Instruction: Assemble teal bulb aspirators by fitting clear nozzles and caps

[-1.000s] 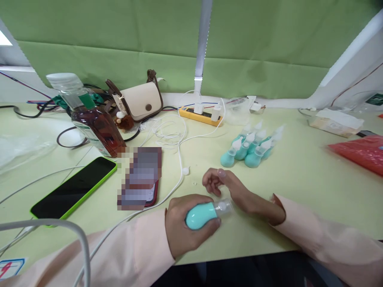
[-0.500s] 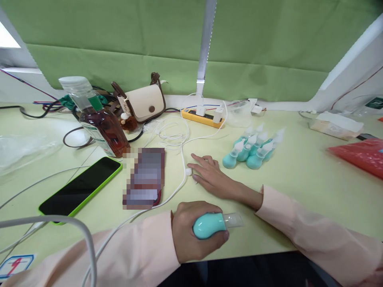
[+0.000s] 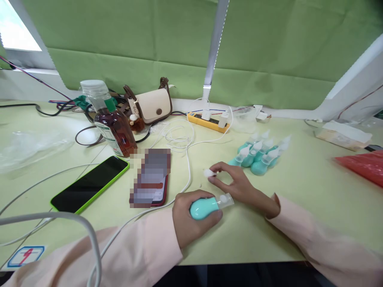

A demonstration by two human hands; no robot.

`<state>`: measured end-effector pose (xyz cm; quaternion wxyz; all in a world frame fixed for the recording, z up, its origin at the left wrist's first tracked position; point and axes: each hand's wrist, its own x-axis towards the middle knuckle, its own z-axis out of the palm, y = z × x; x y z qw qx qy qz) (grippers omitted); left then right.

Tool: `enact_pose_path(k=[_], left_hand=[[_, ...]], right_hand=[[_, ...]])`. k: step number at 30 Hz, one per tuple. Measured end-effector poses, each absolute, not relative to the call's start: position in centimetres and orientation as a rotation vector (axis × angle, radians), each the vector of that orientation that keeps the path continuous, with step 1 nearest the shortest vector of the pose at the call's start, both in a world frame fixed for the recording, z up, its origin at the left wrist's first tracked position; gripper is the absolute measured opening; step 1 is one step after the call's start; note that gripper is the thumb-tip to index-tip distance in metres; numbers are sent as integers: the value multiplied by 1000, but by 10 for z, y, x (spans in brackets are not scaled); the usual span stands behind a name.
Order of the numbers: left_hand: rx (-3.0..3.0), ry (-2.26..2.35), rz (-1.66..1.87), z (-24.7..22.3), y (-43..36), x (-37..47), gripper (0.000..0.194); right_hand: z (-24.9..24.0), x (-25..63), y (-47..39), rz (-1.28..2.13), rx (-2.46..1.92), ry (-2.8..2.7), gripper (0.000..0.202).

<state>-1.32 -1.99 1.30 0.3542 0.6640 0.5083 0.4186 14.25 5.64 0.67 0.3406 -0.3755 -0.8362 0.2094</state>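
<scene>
My left hand [image 3: 191, 223] is wrapped round the teal bulb of a nasal aspirator [image 3: 205, 208], its clear tube pointing right and slightly up. Between the thumb and forefinger of my right hand [image 3: 236, 181] is a small white nozzle tip [image 3: 210, 173], held just above the table beyond the aspirator. A tiny white bit [image 3: 200, 185] lies on the table between the two hands. Right of my right hand stands a cluster of several teal aspirators [image 3: 259, 164] with whitish pointed tips.
A red-cased phone [image 3: 164, 195] and a green-cased phone [image 3: 89, 185] lie at left, near a bottle of dark liquid [image 3: 115, 129]. White cables [image 3: 188, 171] cross the table to a yellow power strip [image 3: 206, 122]. A cream handbag [image 3: 154, 107] sits behind; a red bag [image 3: 362, 165] lies right.
My right hand has gone from spread fingers over the table to pinching the white nozzle tip, lifting it and drawing it right. My left hand still holds the aspirator, its tube tilted up more.
</scene>
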Motion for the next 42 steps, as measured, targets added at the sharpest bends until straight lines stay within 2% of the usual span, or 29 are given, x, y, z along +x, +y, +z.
enact_pose_path(k=[6, 11, 17, 32, 42], left_hand=[[1459, 1372, 1059, 11, -13, -11, 19], [1390, 1368, 1014, 9, -10, -12, 24], [1425, 1264, 1012, 6, -7, -12, 25], [1454, 1340, 928, 3, -8, -13, 23], [1539, 1204, 965, 0, -5, -15, 19]], right_hand=[[14, 173, 47, 1096, -919, -1924, 15], [17, 184, 42, 1272, -881, -1927, 15], [15, 184, 39, 1254, -859, -1886, 18], [11, 190, 39, 796, -690, -2325, 6], [14, 183, 38, 1120, -752, -2191, 12]])
